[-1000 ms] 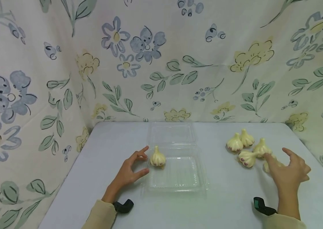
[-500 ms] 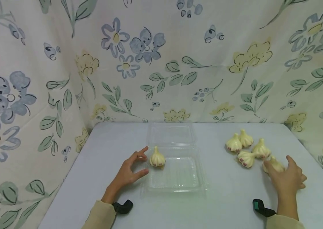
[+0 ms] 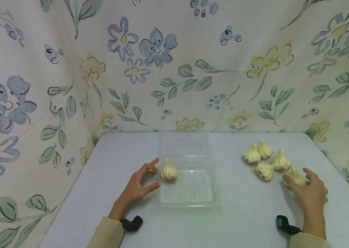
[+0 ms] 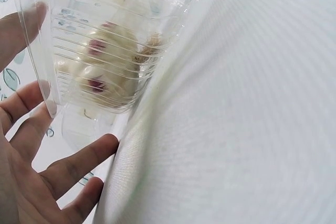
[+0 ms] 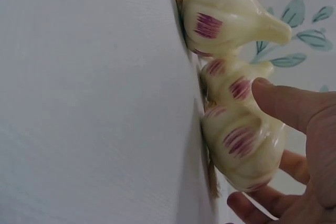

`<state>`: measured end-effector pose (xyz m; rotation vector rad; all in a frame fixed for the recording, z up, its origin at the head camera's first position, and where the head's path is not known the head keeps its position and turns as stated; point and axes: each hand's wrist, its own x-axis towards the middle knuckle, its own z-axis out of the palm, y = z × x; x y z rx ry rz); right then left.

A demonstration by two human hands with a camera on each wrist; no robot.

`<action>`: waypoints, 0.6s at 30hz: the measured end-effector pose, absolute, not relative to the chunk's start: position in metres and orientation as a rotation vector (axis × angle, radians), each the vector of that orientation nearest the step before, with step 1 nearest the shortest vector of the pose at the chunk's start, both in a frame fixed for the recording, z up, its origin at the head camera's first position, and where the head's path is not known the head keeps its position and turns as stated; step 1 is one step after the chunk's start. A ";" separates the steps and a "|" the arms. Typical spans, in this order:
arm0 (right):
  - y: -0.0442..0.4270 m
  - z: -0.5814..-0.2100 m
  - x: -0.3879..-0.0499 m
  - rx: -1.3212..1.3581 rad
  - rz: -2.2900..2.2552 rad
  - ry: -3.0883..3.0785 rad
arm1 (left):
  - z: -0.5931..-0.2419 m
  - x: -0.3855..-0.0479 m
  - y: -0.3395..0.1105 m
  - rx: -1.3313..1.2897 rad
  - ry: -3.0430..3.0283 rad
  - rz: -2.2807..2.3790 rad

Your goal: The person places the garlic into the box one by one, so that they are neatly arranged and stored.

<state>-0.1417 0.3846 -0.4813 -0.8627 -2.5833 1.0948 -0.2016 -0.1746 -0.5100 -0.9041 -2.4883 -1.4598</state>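
In the head view, my right hand is around the nearest garlic bulb of a group at the table's right; thumb and fingers lie on opposite sides of it. The right wrist view shows this garlic bulb resting on the table, the thumb against its neck end and some fingers partly hidden behind. My left hand rests at the left edge of an open clear plastic container, fingers spread, some fingertips at its wall. One garlic bulb sits upright in the container's left part.
Several other garlic bulbs lie close together just beyond my right hand. The container's lid is folded back flat behind it. A floral curtain closes off the white table at the back and sides.
My right hand has moved left and lower onto the nearest garlic bulb, and its fingers have closed in around it. The left hand and the container have stayed put.
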 end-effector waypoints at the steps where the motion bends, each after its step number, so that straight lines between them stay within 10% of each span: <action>1: 0.386 -0.480 -0.142 -0.851 1.098 -2.600 | -0.509 -0.202 -0.175 -0.904 -2.488 -1.459; 18: 0.389 -0.477 -0.140 -0.931 1.114 -2.580 | -0.508 -0.201 -0.174 -0.909 -2.479 -1.464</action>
